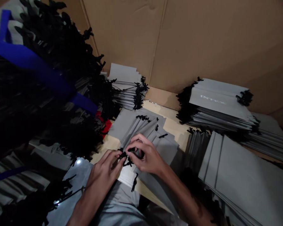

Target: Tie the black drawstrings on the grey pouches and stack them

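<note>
Both hands meet at the near end of a fanned row of flat grey fabric pieces (145,128), which carry short black knotted cords at their ends. My left hand (102,171) is closed, thumb and forefinger pinching a black cord (123,155). From the other side, my right hand (148,154) pinches at the same bunch of cord, its fingertips almost touching the left ones. Exactly how the cord runs between the fingers is too small and dark to make out. A loose black cord end (134,182) hangs below the hands.
A tall heap of black-corded pieces (68,53), crossed by a blue strap (40,67), rises at left. Behind stands a smaller grey stack (124,73). Grey stacks, one printed INTEX (213,99), and large grey sheets (247,175) fill the right. Cardboard (191,40) walls the back.
</note>
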`<state>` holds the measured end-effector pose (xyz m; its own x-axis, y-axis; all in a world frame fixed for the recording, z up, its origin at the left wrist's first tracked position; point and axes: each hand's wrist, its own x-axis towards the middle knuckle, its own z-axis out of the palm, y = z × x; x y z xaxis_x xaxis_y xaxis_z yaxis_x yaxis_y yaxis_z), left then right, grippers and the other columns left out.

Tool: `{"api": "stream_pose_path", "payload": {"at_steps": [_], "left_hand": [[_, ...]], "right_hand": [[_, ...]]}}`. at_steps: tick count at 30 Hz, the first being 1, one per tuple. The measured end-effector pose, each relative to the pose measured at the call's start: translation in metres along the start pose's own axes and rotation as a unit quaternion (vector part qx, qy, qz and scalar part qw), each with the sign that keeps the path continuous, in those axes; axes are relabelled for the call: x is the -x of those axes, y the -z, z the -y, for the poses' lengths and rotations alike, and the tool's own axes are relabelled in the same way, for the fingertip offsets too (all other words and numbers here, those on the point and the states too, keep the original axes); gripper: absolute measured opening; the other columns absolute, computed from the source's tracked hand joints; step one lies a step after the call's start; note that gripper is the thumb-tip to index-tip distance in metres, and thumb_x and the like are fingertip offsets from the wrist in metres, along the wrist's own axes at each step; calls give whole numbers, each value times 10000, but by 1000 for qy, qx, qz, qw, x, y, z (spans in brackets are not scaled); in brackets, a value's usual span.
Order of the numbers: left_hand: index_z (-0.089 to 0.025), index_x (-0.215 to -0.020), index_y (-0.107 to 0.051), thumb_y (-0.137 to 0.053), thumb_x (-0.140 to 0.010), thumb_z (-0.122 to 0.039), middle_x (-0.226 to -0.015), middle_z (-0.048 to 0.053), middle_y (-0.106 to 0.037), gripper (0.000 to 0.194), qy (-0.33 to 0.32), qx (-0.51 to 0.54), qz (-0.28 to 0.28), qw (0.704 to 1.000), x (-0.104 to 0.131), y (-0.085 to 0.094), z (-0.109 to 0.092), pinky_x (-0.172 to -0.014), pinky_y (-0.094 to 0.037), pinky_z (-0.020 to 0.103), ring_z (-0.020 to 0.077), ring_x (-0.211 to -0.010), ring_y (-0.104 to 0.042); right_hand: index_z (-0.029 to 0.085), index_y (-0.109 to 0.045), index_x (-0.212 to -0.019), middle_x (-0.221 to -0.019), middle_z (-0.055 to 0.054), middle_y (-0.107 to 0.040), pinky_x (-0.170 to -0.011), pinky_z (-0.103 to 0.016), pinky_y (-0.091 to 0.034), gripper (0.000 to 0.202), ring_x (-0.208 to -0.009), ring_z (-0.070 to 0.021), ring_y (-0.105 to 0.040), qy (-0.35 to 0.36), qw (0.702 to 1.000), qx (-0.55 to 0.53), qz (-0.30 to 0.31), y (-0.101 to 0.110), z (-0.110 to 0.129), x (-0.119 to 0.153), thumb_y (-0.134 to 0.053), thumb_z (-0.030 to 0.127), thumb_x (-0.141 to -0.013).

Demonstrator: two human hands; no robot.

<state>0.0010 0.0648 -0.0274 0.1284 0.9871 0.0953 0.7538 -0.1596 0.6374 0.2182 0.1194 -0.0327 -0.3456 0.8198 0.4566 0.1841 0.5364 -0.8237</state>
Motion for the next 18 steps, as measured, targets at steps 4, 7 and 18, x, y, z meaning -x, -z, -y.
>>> {"api": "stream_pose_path", "payload": {"at_steps": [4,7,18], "left_hand": [[-264,-1126,-793,-609,-1088,-459,-979,8,-772,270,-4,14,12,1000,-6,4,-2,-655,-530,268,158,-625,-611],[-275,-1099,-824,-641,-1069,-470,-973,5,-790,269,1,25,13,1000,-10,9,-1,-616,-520,252,148,-609,-595],[-270,-1102,-794,-722,-1012,-401,-958,-26,-757,175,-32,5,-38,999,-6,8,-12,-587,-503,231,93,-504,-517]], "right_hand": [[259,-774,-1130,-1174,-60,-708,-874,-293,-603,178,-985,-177,-724,4,996,81,31,7,-2,-1,-688,207,-983],[271,-780,-1160,-1189,-58,-724,-904,-306,-604,210,-1019,-187,-735,2,994,102,32,11,-2,-2,-686,195,-988],[229,-825,-1058,-1052,-44,-726,-611,-219,-509,101,-788,-124,-655,-31,998,-49,-16,13,-12,-7,-770,242,-974]]}}
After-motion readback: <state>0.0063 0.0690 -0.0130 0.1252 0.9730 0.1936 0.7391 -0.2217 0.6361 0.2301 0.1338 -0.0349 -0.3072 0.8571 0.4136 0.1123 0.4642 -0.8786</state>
